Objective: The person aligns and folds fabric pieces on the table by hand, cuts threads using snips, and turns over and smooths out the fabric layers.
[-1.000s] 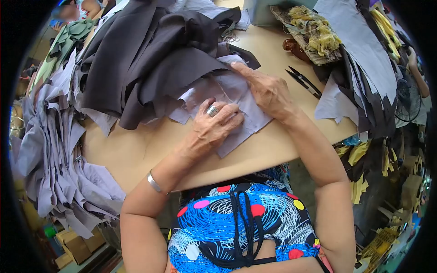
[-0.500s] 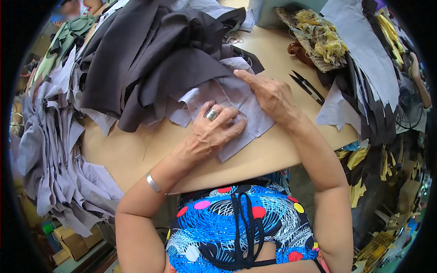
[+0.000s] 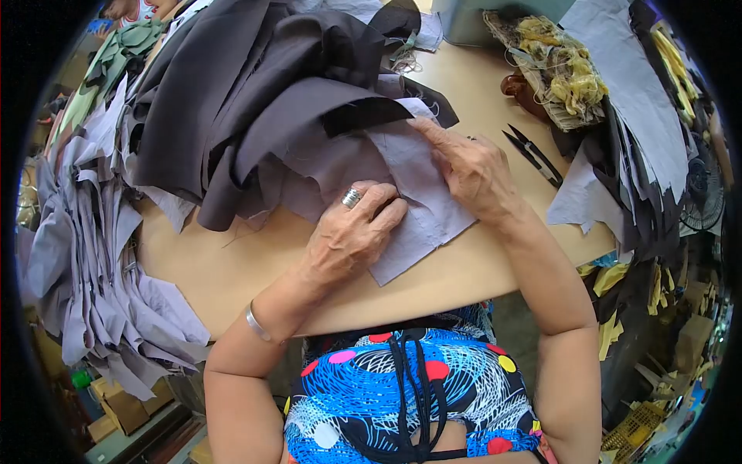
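Observation:
A grey-lilac fabric piece (image 3: pixel 425 232) lies on the table under both hands. My left hand (image 3: pixel 359 224), with a wide silver ring, is closed, its curled fingertips gripping this piece near its middle. My right hand (image 3: pixel 475 174) reaches in from the right. Its index finger stretches to the corner of a dark fabric panel (image 3: pixel 309 108), while the other fingers curl over the grey-lilac piece; its thumb is mostly hidden. The dark panel's edge stands folded up, showing a black underside (image 3: pixel 367 116). Behind it, dark cloth is heaped in loose folds.
Black thread snips (image 3: pixel 533 155) lie right of my right hand. Beyond them are a board with yellow thread scraps (image 3: pixel 556 69) and hanging grey and dark fabric strips (image 3: pixel 634 100). Gathered grey pieces (image 3: pixel 100 271) drape over the left table edge. A pale bin (image 3: pixel 495 19) stands at the back.
The dark panel's edge has turned up, exposing its black underside. My left hand's fingers have curled in more on the grey-lilac piece. The right index finger remains near the dark panel's corner.

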`<state>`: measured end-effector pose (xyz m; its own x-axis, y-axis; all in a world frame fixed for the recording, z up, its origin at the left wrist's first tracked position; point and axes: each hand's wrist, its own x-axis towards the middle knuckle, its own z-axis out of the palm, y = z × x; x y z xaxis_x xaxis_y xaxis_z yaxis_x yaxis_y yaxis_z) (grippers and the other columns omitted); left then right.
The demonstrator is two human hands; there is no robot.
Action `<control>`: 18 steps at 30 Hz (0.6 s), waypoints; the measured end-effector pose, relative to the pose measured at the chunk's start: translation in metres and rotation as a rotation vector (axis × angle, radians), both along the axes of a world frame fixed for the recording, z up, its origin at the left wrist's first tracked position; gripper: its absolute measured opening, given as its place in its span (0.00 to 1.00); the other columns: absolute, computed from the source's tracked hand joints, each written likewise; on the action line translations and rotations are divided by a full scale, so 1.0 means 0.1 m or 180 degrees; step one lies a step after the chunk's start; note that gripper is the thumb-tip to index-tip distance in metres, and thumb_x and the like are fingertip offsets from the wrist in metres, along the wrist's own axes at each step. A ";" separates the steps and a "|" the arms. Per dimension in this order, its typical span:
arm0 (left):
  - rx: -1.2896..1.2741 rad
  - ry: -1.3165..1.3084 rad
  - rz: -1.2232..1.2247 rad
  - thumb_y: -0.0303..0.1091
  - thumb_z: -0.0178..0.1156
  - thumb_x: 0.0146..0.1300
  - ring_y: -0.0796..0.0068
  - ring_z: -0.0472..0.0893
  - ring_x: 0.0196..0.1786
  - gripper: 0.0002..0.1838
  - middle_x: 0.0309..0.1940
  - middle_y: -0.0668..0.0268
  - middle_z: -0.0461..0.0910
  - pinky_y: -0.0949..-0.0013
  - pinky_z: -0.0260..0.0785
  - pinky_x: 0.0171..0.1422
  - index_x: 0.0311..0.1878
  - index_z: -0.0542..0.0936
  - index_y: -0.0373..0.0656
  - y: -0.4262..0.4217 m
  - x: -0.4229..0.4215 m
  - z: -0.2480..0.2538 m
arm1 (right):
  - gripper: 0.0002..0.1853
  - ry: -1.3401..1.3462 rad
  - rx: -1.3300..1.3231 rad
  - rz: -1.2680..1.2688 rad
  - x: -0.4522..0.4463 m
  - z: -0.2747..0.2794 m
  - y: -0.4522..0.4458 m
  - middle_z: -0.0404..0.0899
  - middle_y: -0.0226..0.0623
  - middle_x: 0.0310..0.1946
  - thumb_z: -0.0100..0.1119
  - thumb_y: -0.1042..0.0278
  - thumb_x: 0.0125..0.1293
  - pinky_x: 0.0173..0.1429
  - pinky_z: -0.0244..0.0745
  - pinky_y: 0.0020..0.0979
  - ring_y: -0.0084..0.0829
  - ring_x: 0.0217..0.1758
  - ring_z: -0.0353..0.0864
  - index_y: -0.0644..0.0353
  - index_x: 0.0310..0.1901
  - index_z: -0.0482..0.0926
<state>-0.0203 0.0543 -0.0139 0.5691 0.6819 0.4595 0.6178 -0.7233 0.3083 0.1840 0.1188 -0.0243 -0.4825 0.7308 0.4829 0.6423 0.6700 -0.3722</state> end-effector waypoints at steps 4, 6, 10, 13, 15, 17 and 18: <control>-0.0091 0.0140 -0.0010 0.18 0.59 0.42 0.59 0.75 0.41 0.25 0.40 0.61 0.71 0.61 0.72 0.45 0.49 0.77 0.44 -0.03 0.00 0.07 | 0.30 0.0035 0.0052 -0.0021 0.00 -0.03 0.01 0.82 0.40 0.38 0.54 0.81 0.56 0.39 0.76 0.38 0.40 0.33 0.81 0.49 0.62 0.71; -0.0087 0.0221 0.0025 0.18 0.59 0.41 0.59 0.74 0.41 0.27 0.40 0.61 0.70 0.61 0.72 0.45 0.50 0.77 0.44 -0.04 0.01 0.08 | 0.30 -0.0039 -0.0068 -0.0021 0.00 0.01 0.00 0.82 0.42 0.41 0.56 0.82 0.55 0.41 0.77 0.38 0.41 0.36 0.82 0.51 0.62 0.72; -0.0007 0.0441 0.0168 0.18 0.57 0.42 0.58 0.73 0.43 0.27 0.42 0.59 0.68 0.62 0.71 0.47 0.51 0.76 0.43 -0.04 0.03 0.09 | 0.28 -0.0020 0.0076 0.0018 -0.01 -0.02 0.02 0.81 0.38 0.32 0.51 0.79 0.57 0.37 0.76 0.38 0.39 0.30 0.81 0.48 0.61 0.72; -0.0006 0.0598 0.0348 0.20 0.57 0.44 0.57 0.73 0.44 0.26 0.42 0.57 0.68 0.63 0.71 0.47 0.52 0.75 0.41 -0.05 0.07 0.09 | 0.27 0.0046 0.0209 0.0049 -0.02 -0.04 0.04 0.79 0.36 0.28 0.49 0.77 0.58 0.35 0.76 0.38 0.38 0.28 0.80 0.47 0.62 0.72; 0.0035 0.0733 0.0426 0.22 0.55 0.48 0.58 0.73 0.45 0.23 0.42 0.56 0.69 0.64 0.72 0.48 0.52 0.74 0.37 -0.06 0.09 0.10 | 0.27 0.0055 0.0238 0.0063 -0.01 -0.04 0.05 0.79 0.36 0.28 0.49 0.77 0.58 0.34 0.76 0.37 0.37 0.28 0.80 0.46 0.61 0.73; 0.0126 0.0917 0.0456 0.26 0.51 0.54 0.58 0.73 0.47 0.21 0.44 0.54 0.69 0.65 0.73 0.49 0.52 0.72 0.33 -0.05 0.09 0.12 | 0.27 0.0036 0.0236 0.0090 -0.01 -0.04 0.05 0.79 0.37 0.27 0.49 0.77 0.58 0.33 0.76 0.37 0.38 0.27 0.80 0.46 0.61 0.73; 0.0115 0.0897 0.0479 0.26 0.51 0.54 0.58 0.73 0.47 0.21 0.44 0.54 0.69 0.65 0.73 0.49 0.53 0.71 0.32 -0.06 0.09 0.12 | 0.27 -0.0001 0.0263 0.0077 -0.01 -0.05 0.06 0.79 0.37 0.27 0.49 0.77 0.58 0.33 0.76 0.37 0.38 0.27 0.80 0.46 0.61 0.73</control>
